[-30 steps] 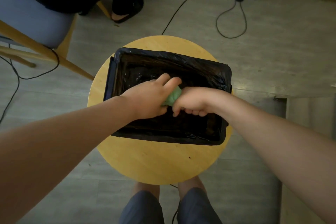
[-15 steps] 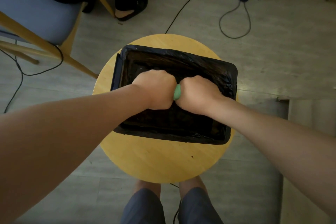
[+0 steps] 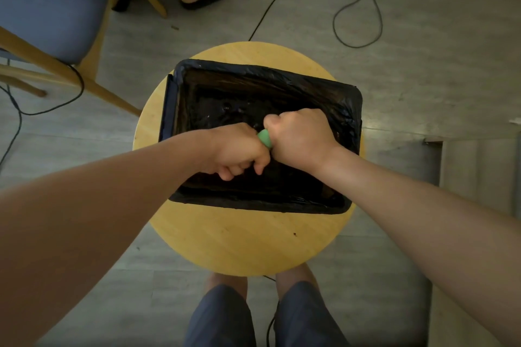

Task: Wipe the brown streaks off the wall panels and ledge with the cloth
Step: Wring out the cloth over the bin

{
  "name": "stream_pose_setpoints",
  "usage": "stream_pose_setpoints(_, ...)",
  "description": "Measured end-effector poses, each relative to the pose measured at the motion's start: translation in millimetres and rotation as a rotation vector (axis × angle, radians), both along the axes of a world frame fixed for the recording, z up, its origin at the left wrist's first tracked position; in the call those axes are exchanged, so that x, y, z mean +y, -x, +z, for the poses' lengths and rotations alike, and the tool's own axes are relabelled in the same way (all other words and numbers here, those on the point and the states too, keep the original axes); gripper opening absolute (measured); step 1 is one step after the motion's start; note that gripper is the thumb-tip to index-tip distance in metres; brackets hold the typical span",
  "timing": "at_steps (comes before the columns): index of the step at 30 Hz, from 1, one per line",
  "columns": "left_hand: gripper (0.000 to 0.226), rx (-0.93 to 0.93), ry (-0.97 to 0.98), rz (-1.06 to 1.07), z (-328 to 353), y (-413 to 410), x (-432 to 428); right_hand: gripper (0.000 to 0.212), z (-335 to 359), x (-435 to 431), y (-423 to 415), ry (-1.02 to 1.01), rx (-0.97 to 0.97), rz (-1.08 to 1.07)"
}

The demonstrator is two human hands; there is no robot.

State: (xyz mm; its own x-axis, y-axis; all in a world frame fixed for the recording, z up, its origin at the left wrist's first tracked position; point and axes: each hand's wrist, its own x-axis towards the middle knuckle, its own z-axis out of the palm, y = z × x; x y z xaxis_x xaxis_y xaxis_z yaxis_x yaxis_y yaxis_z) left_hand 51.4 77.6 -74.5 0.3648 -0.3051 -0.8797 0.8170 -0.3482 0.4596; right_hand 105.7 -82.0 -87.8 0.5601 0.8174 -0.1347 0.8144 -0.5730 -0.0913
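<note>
Both hands squeeze a green cloth between them, over a black tub on a round yellow stool. The left hand and the right hand are each clenched tight around the cloth, side by side.

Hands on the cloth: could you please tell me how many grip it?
2. The left hand grips the cloth on its left side, the right hand on its right, over the tub. Most of the cloth is hidden.
</note>
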Motion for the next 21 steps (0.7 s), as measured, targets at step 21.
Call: stream_pose_setpoints(21, 0.028, 0.085, 0.214, 0.103, 79, 14, 11, 0.019, 74, 4, 6, -0.097, -0.084, 0.017)
